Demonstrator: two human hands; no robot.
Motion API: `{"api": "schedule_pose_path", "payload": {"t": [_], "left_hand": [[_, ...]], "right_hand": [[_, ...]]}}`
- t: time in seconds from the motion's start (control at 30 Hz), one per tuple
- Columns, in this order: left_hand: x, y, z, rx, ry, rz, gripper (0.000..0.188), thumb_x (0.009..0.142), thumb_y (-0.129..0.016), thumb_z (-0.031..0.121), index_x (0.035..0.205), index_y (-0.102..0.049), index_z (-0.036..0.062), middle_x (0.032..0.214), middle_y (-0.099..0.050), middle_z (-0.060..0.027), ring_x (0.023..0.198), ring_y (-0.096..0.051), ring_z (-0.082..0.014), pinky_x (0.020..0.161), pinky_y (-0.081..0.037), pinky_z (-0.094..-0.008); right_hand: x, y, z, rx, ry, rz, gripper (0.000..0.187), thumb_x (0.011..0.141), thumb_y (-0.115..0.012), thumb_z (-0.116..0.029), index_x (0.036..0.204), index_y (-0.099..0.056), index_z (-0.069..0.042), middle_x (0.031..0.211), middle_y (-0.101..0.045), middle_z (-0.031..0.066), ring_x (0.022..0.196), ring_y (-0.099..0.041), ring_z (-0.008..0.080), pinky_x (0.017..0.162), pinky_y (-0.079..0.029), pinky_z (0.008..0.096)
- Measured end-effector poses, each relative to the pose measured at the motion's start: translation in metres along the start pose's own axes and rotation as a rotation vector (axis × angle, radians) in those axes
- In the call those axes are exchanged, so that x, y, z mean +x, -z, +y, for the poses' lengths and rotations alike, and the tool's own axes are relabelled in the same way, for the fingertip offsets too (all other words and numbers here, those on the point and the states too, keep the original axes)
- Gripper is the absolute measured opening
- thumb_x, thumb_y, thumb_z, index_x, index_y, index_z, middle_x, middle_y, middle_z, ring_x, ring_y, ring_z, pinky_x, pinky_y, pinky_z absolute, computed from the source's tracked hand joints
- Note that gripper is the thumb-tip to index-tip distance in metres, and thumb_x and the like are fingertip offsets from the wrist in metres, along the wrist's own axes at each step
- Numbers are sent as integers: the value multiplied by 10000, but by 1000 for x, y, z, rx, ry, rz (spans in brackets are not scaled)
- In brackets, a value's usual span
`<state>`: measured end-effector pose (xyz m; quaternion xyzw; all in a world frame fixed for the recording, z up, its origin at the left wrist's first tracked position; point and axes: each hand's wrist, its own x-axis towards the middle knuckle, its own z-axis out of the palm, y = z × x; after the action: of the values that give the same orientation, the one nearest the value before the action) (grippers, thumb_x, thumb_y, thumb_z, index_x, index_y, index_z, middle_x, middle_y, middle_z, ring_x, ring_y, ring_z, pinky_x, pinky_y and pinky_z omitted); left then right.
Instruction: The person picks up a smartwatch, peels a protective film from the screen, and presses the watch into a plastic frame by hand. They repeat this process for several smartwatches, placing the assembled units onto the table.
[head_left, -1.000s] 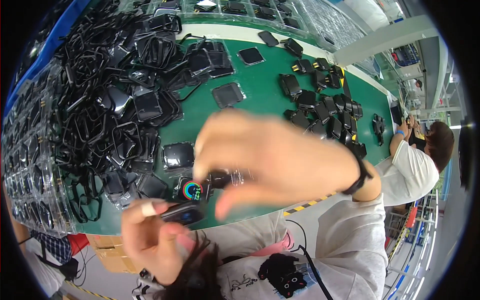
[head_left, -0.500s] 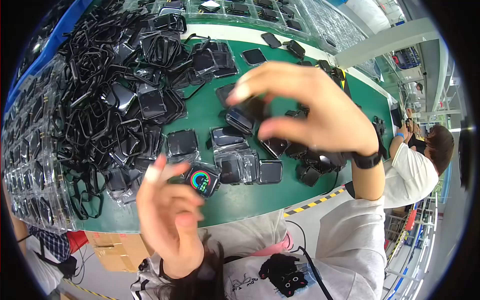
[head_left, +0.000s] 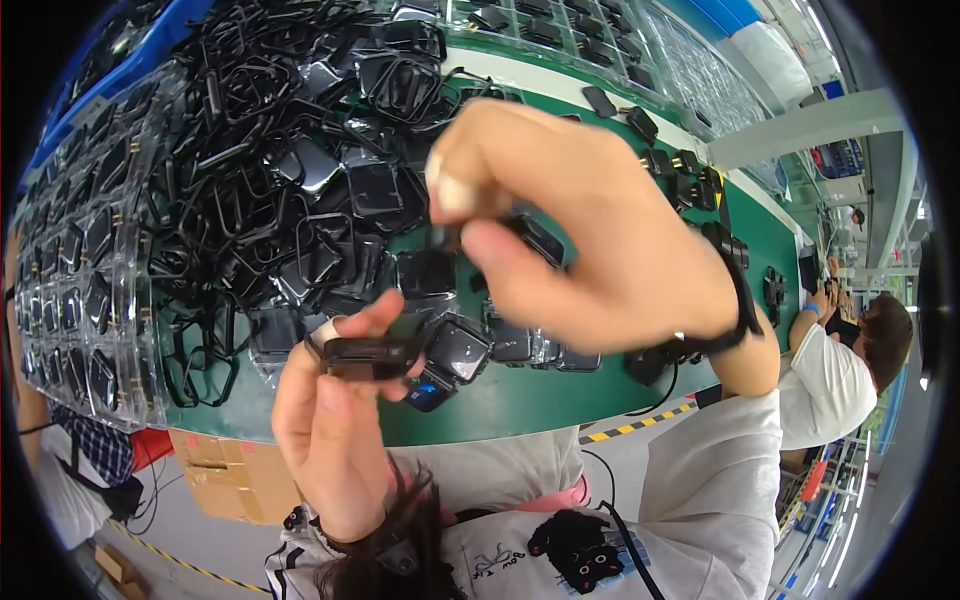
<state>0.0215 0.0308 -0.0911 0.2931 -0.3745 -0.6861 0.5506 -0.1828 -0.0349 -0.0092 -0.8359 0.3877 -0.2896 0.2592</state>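
Observation:
My left hand [head_left: 335, 430] is closed on a dark watch case [head_left: 365, 358], held edge-on between thumb and fingers above the table's front edge. Just behind those fingers lies a smartwatch with a lit screen [head_left: 430, 390], partly covered. My right hand [head_left: 610, 230] reaches over the middle of the table, thumb and fingers brought together in a pinch. Something small and dark shows at its fingertips, too smeared by motion to name. Bagged watch cases [head_left: 458, 347] lie below it on the green table [head_left: 480, 418].
A large heap of black frames [head_left: 230, 180] and bagged watch parts covers the table's left. Clear plastic trays [head_left: 85, 260] of watch parts stand at far left and along the back. Dark charger-like blocks [head_left: 690, 180] sit at right. A co-worker [head_left: 835, 380] sits further right.
My left hand, open before, now holds a dark watch case. My right hand has gone from spread fingers to a pinch and shifted slightly left. The view has shifted too.

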Motion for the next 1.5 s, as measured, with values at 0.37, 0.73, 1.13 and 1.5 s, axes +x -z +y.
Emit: {"api": "schedule_pose_path", "payload": {"t": [0.37, 0.73, 1.13, 1.5], "left_hand": [[-4, -24, 0, -272, 99, 40, 471, 896, -572, 181, 1208, -375, -110, 1093, -592, -218, 984, -605, -244, 889, -500, -441], [-5, -26, -7, -131, 40, 29, 533, 870, -595, 150, 1241, -349, -143, 1047, -608, -202, 978, -614, -238, 838, -531, -412], [1, -27, -2, -227, 178, -26, 554, 860, -588, 77, 1290, -321, -148, 1166, -536, -228, 1097, -554, -290, 896, -501, -430], [-2, -31, -5, -134, 203, -43, 563, 871, -556, 16, 1332, -273, -141, 1218, -502, -237, 1134, -522, -315, 973, -430, -459]], "right_hand": [[-18, -52, -15, -356, 254, 306, 168, 710, -645, 43, 861, -573, 30, 877, -548, 129, 566, -536, 209, 422, -422, 255], [-28, -49, -19, 45, -71, 154, 172, 735, -625, -10, 895, -561, -10, 877, -453, 106, 651, -524, 212, 529, -451, 312], [-32, -45, 2, 126, 135, 212, 165, 746, -679, -18, 899, -616, -31, 906, -465, 96, 656, -507, 174, 528, -409, 253], [-31, -32, -2, 145, 15, 108, 205, 714, -696, -3, 910, -643, -29, 834, -525, 69, 622, -519, 162, 521, -429, 250]]}}
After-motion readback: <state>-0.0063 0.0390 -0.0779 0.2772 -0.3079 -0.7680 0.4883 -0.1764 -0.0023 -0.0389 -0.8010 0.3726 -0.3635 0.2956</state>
